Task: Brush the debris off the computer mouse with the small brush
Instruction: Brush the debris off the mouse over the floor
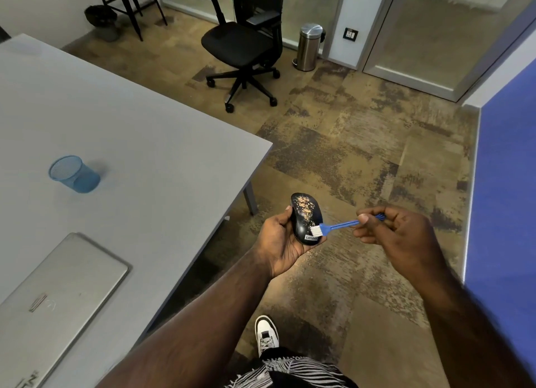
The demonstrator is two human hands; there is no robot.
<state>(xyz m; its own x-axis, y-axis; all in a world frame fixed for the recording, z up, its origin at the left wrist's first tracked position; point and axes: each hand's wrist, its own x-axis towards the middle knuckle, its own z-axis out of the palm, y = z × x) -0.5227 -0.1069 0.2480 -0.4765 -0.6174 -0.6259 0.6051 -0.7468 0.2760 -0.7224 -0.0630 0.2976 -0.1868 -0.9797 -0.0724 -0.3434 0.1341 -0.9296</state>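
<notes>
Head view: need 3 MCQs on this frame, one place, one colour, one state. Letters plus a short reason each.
1. Where is the computer mouse?
A. On the grey table
B. Held in the left hand, over the floor
C. On the chair seat

2. What colour is the small brush handle?
A. Blue
B. Red
C. Black

3. What state is the mouse top in?
A. Clean
B. Speckled with tan debris
C. Covered by a cloth

Key:
1 B, the left hand cradles the mouse beyond the table edge.
2 A, a blue handle runs from the white bristles to the right hand, which pinches it.
3 B, tan flecks lie across its upper half, with the bristles touching its lower part.
</notes>
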